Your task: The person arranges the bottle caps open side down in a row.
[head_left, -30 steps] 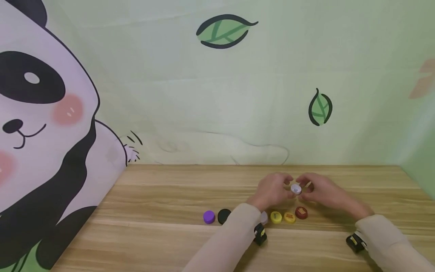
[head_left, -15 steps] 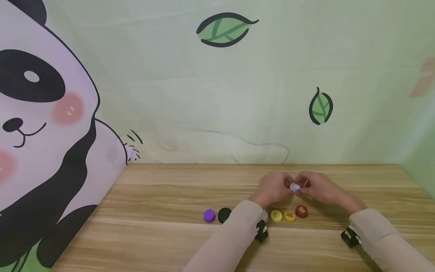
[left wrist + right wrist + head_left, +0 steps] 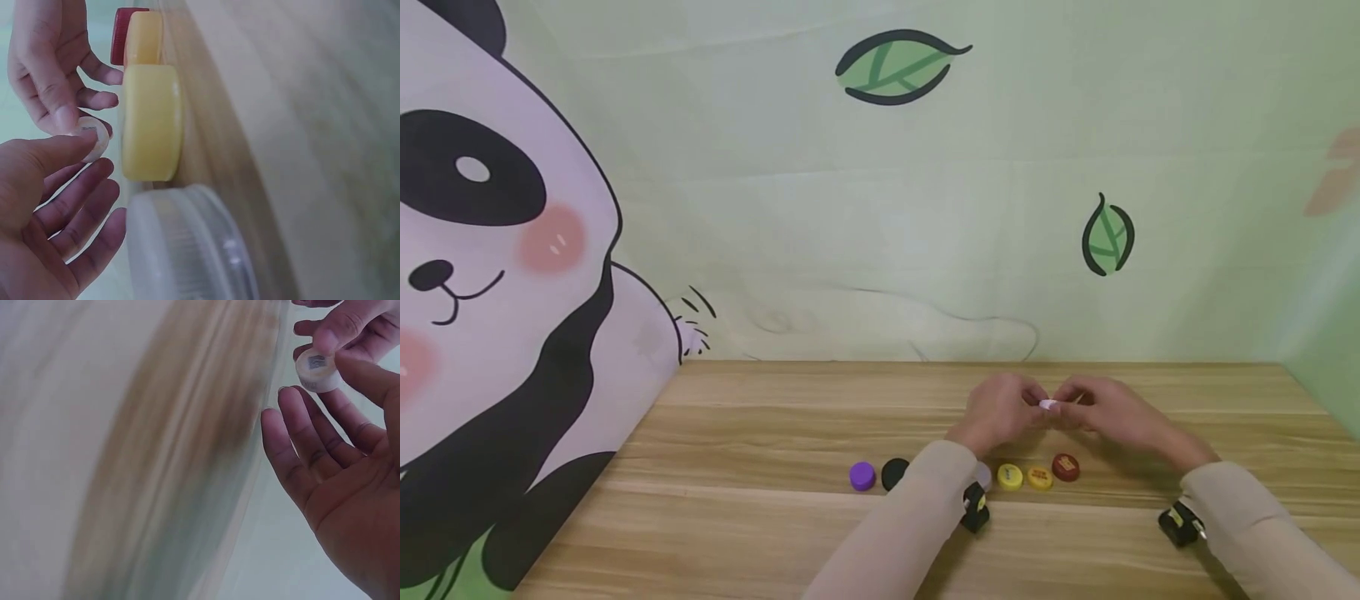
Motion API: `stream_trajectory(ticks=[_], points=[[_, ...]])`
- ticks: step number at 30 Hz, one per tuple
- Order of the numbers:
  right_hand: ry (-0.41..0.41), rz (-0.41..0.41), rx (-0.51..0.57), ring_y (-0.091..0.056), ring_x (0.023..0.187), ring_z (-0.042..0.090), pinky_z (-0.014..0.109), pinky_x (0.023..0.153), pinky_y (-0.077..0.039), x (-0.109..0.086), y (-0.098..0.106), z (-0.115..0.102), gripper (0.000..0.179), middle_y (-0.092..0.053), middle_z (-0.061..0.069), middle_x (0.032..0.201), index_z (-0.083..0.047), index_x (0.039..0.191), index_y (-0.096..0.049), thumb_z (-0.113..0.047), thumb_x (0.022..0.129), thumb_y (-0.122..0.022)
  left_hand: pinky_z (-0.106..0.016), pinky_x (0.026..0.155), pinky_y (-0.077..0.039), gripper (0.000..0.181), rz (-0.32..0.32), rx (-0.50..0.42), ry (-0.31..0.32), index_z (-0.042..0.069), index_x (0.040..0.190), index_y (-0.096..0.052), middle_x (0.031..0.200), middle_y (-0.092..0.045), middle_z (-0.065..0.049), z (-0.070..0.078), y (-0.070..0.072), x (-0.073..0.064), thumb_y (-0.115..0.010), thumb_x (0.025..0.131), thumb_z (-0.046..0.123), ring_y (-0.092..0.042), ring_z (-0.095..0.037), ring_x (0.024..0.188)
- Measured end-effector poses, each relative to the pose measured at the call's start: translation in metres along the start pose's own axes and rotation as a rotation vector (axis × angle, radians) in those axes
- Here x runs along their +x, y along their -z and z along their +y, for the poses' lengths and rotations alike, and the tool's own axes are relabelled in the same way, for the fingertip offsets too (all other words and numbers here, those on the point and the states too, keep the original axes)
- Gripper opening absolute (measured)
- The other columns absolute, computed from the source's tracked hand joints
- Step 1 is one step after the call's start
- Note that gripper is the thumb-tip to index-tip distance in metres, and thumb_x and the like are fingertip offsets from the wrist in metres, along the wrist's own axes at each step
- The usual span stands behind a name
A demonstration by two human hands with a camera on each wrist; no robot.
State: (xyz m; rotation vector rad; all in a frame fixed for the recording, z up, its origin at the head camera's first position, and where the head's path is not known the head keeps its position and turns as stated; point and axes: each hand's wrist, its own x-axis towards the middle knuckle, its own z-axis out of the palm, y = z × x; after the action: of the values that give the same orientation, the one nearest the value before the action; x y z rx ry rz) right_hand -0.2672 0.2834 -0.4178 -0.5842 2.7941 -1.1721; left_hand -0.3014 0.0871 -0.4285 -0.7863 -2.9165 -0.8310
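Note:
A small white bottle cap (image 3: pixel 1048 405) is held up over the wooden table, between the fingertips of both hands. From its left side my left hand (image 3: pixel 1002 410) pinches it, the thumb lying across its face in the left wrist view. My right hand (image 3: pixel 1112 412) pinches the opposite edge with thumb and fingers. Some dark printing shows on the face of the white cap (image 3: pixel 317 370) in the right wrist view. The remaining fingers of both hands are spread loosely away from it.
A row of caps lies nearer the body: purple (image 3: pixel 862 476), black (image 3: pixel 894 474), pale translucent (image 3: pixel 983 477), yellow (image 3: pixel 1010 477), orange-yellow (image 3: pixel 1040 477) and dark red (image 3: pixel 1066 467). The left sleeve (image 3: pixel 917 508) hides part of the row. A printed cloth wall (image 3: pixel 775 208) stands behind the table.
The white cap has turned from showing its hollow side to being seen nearly edge-on, and is slightly higher. Both hands have closed in on it. The row of caps stays put.

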Motion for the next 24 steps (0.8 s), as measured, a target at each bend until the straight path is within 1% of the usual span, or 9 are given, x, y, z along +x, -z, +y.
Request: stream_trajectory(ticks=[2, 7, 11, 15, 20, 24], points=[[0.008, 0.000, 0.009, -0.065, 0.097, 0.024, 0.040, 0.081, -0.053, -0.0005, 0.0012, 0.0003, 0.011, -0.073, 0.005, 0.106, -0.007, 0.109, -0.073, -0.017, 0.103, -0.071, -0.019, 0.077, -0.046, 0.011, 0.008, -0.010, -0.016, 0.024, 0.105, -0.083, 0.096, -0.077, 0.015, -0.0007, 0.0005, -0.0003, -0.081, 0.097, 0.031, -0.063, 0.000, 0.089], [-0.009, -0.001, 0.047, -0.062, 0.093, 0.024, 0.036, 0.075, -0.055, -0.0003, 0.0031, 0.0007, 0.010, -0.071, 0.009, 0.105, -0.005, 0.111, -0.072, -0.012, 0.105, -0.068, -0.018, 0.075, -0.045, 0.014, 0.022, -0.045, -0.050, 0.022, 0.112, -0.083, 0.099, -0.076, 0.014, -0.0020, 0.0013, -0.0015, -0.077, 0.100, 0.027, -0.061, 0.001, 0.087], [-0.013, 0.002, 0.094, -0.061, 0.086, 0.025, 0.034, 0.070, -0.057, 0.0005, 0.0048, 0.0002, 0.013, -0.069, 0.012, 0.101, 0.000, 0.115, -0.069, -0.008, 0.106, -0.065, -0.017, 0.075, -0.045, 0.019, 0.027, -0.067, -0.067, 0.022, 0.119, -0.080, 0.102, -0.077, 0.013, -0.0018, 0.0029, -0.0024, -0.077, 0.101, 0.023, -0.063, 0.002, 0.088], [-0.025, 0.004, 0.129, -0.064, 0.084, 0.026, 0.034, 0.070, -0.058, 0.0019, 0.0059, 0.0007, 0.017, -0.070, 0.014, 0.100, 0.004, 0.119, -0.065, -0.006, 0.107, -0.062, -0.016, 0.075, -0.045, 0.026, 0.035, -0.064, -0.100, 0.024, 0.126, -0.078, 0.105, -0.078, 0.012, -0.0027, 0.0037, -0.0028, -0.078, 0.100, 0.023, -0.065, 0.002, 0.091], [-0.026, 0.002, 0.155, -0.067, 0.087, 0.027, 0.035, 0.071, -0.060, 0.0036, 0.0060, 0.0023, 0.021, -0.072, 0.016, 0.104, 0.009, 0.124, -0.060, -0.004, 0.108, -0.060, -0.014, 0.074, -0.044, 0.030, 0.057, -0.033, -0.141, 0.024, 0.127, -0.078, 0.105, -0.079, 0.010, -0.0034, 0.0049, -0.0030, -0.082, 0.097, 0.024, -0.066, 0.002, 0.090], [-0.015, -0.001, 0.156, -0.068, 0.088, 0.027, 0.035, 0.072, -0.060, 0.0030, 0.0062, 0.0027, 0.021, -0.072, 0.016, 0.105, 0.008, 0.125, -0.061, -0.003, 0.107, -0.061, -0.013, 0.070, -0.042, 0.029, 0.063, -0.020, -0.135, 0.023, 0.123, -0.079, 0.100, -0.078, 0.012, -0.0036, 0.0051, -0.0029, -0.083, 0.095, 0.023, -0.064, 0.004, 0.085]])
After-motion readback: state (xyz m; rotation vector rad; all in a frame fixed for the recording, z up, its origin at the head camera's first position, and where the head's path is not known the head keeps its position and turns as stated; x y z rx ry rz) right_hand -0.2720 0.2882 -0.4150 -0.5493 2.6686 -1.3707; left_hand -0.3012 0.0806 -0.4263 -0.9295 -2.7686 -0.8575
